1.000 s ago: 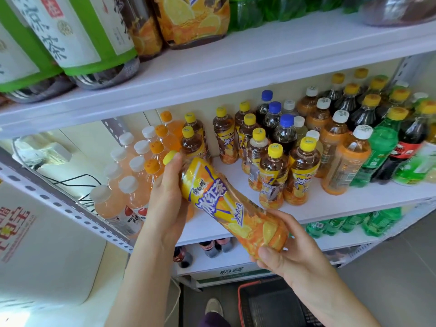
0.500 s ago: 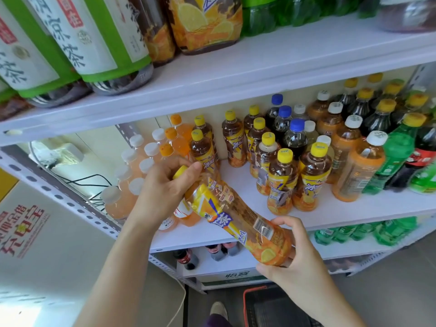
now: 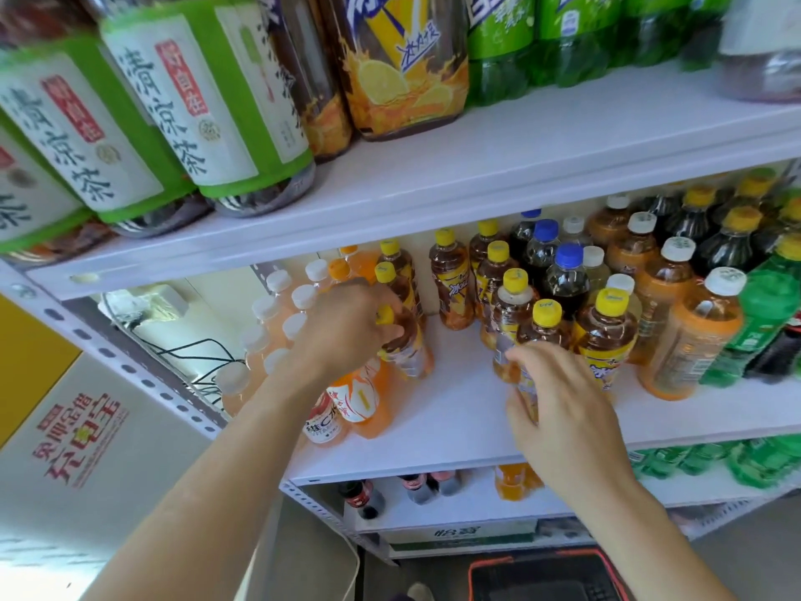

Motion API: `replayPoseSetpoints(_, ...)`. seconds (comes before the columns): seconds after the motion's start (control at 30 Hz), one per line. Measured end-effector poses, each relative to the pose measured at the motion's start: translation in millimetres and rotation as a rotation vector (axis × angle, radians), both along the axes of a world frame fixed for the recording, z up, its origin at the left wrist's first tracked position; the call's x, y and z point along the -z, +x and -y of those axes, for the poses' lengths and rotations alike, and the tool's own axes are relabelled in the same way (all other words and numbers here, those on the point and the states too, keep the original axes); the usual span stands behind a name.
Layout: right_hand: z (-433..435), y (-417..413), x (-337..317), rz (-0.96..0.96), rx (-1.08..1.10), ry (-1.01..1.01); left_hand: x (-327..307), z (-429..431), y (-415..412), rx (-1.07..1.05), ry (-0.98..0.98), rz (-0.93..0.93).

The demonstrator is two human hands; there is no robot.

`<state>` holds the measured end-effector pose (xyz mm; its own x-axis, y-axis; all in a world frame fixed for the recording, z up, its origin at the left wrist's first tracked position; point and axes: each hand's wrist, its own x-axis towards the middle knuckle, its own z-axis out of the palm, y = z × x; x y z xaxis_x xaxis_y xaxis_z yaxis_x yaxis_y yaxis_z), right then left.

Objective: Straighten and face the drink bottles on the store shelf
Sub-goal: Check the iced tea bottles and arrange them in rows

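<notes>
My left hand (image 3: 346, 336) grips a tea bottle (image 3: 405, 344) by the neck, upright on the shelf (image 3: 455, 409) beside the orange drinks (image 3: 368, 405). My right hand (image 3: 559, 405) curls round the front bottle (image 3: 542, 336); tea rows (image 3: 498, 275) look ragged, so I'd say most facing is left to do

Grey floor (image 3: 763, 553), cream back wall (image 3: 216, 293).

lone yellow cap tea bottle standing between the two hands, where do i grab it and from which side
Take the lone tea bottle round its labelled body, coming from the front left. It stands upright with bare shelf before it and to its left, while other tea bottles crowd its right. The upper shelf overhangs its cap, so a grip from above looks cramped.
</notes>
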<state>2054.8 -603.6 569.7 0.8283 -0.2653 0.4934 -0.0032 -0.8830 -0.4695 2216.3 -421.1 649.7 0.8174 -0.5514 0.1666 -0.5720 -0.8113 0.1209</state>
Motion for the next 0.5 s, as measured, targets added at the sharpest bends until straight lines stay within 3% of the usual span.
replayPoseSetpoints(0.2,18,31,-8,0.027,0.048,-0.1,31,16,30,-0.047,0.079,0.033)
replayPoseSetpoints(0.5,36,58,3,-0.204,0.139,-0.184,44,30,41,-0.222,0.314,0.197)
